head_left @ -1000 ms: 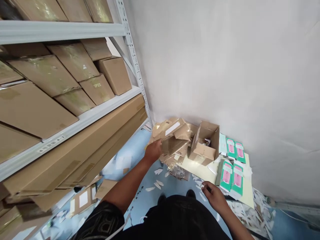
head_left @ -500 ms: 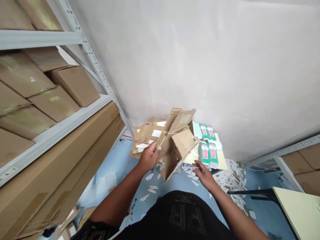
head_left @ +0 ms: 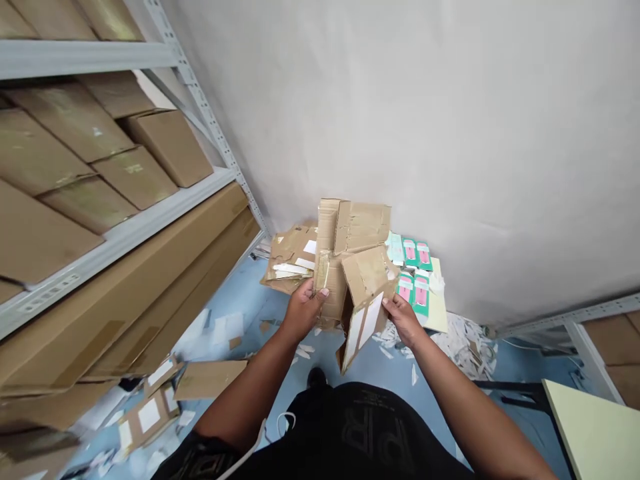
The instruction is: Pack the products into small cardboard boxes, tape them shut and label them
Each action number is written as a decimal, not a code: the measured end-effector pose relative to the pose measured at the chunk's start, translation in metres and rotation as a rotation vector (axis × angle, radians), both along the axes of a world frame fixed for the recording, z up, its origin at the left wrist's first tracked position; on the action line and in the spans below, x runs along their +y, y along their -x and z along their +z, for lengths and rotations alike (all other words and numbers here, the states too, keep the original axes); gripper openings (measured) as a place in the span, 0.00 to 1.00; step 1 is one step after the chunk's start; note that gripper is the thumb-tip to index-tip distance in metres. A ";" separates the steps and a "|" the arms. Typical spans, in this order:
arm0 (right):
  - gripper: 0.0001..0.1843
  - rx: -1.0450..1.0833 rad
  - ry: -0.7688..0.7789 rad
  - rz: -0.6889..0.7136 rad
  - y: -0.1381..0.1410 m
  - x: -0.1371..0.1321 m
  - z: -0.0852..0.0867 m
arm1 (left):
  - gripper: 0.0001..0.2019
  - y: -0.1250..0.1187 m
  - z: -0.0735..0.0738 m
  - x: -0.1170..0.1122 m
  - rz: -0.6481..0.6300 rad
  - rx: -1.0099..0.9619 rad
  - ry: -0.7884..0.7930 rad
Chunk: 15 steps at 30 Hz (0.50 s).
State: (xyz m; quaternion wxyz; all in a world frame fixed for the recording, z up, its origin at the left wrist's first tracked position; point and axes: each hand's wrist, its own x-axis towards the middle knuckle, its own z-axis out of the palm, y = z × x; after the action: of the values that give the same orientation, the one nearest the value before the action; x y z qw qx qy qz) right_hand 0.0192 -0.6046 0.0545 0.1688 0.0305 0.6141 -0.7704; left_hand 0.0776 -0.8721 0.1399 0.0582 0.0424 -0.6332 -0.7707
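Both my hands hold an opened-out cardboard box (head_left: 363,230) in front of me, its flaps folded at angles and a white label on the lower flap. My left hand (head_left: 304,310) is closed on its left edge, thumb on top. At the lower right edge, by the label, my right hand (head_left: 401,319) pinches the board. Behind it to the left lies a stack of flattened cardboard (head_left: 290,257) with white labels. Several green and pink packs (head_left: 421,291) sit to the right on a pale yellow surface (head_left: 438,310), partly hidden by the box.
A metal shelf (head_left: 120,223) full of brown boxes (head_left: 170,147) rises at left. Torn cardboard (head_left: 210,379) and paper scraps (head_left: 465,347) litter the blue floor. A pale table (head_left: 595,427) stands at lower right, and a wall (head_left: 400,100) is ahead.
My right hand has moved up and taken hold of the box's lower right edge. The box has turned, so its flaps spread wider and the white label shows. The view has shifted slightly.
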 end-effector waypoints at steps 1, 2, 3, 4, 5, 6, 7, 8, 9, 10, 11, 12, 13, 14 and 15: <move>0.27 -0.010 0.012 -0.025 0.000 -0.010 -0.001 | 0.29 -0.001 0.001 -0.007 0.033 -0.007 -0.017; 0.26 -0.013 0.032 -0.046 0.000 -0.022 -0.002 | 0.28 -0.002 0.002 -0.016 0.060 -0.010 -0.038; 0.25 -0.012 0.059 -0.060 0.001 -0.035 -0.003 | 0.27 -0.002 0.002 -0.026 0.083 -0.009 -0.063; 0.25 -0.009 0.089 -0.068 0.003 -0.049 -0.002 | 0.27 -0.002 0.003 -0.037 0.104 -0.008 -0.086; 0.25 -0.007 0.119 -0.073 0.006 -0.063 -0.001 | 0.26 -0.001 0.003 -0.049 0.127 -0.008 -0.109; 0.25 -0.007 0.144 -0.075 0.011 -0.077 0.001 | 0.26 0.000 0.004 -0.063 0.153 -0.013 -0.130; 0.24 -0.009 0.163 -0.076 0.017 -0.091 0.005 | 0.26 0.002 0.004 -0.076 0.181 -0.019 -0.147; 0.24 -0.010 0.178 -0.080 0.024 -0.105 0.008 | 0.26 0.004 0.004 -0.091 0.209 -0.026 -0.159; 0.24 -0.007 0.191 -0.093 0.033 -0.119 0.013 | 0.27 0.007 0.005 -0.105 0.239 -0.029 -0.166; 0.24 0.001 0.206 -0.117 0.044 -0.131 0.018 | 0.28 0.009 0.005 -0.120 0.265 -0.028 -0.167; 0.24 0.019 0.222 -0.152 0.056 -0.143 0.023 | 0.28 0.012 0.005 -0.135 0.291 -0.022 -0.161; 0.25 0.044 0.238 -0.193 0.068 -0.154 0.029 | 0.29 0.014 0.005 -0.150 0.316 -0.011 -0.147; 0.25 0.073 0.250 -0.232 0.081 -0.165 0.034 | 0.29 0.016 0.005 -0.164 0.343 0.000 -0.131; 0.25 0.103 0.255 -0.258 0.094 -0.175 0.040 | 0.29 0.018 0.004 -0.178 0.370 0.008 -0.113; 0.25 0.132 0.252 -0.271 0.107 -0.185 0.045 | 0.29 0.019 0.004 -0.192 0.398 0.014 -0.094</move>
State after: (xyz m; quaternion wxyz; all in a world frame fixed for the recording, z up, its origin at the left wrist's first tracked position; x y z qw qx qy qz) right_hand -0.0879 -0.7893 0.0996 0.0254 0.0408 0.5128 -0.8572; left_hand 0.0589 -1.0636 0.1435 0.2116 0.1639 -0.5752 -0.7730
